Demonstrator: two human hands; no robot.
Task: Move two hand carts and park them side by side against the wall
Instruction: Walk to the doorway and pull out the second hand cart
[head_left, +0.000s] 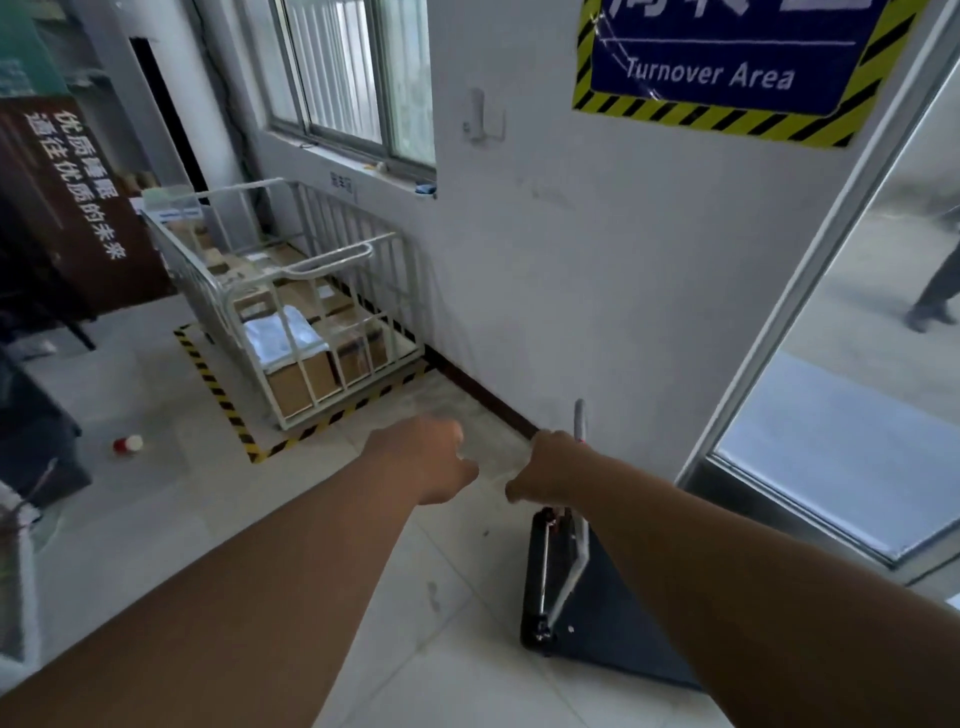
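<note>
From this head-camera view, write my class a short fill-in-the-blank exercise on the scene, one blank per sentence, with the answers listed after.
1. The right hand grips the metal ____ of the flat black hand cart.
2. The left hand holds ____.
3. The white cage trolley stands inside a floor outline of yellow and ____ stripes.
4. The blue sign on the wall reads "Turnover ____".

Answers: handle; nothing; black; Area
</note>
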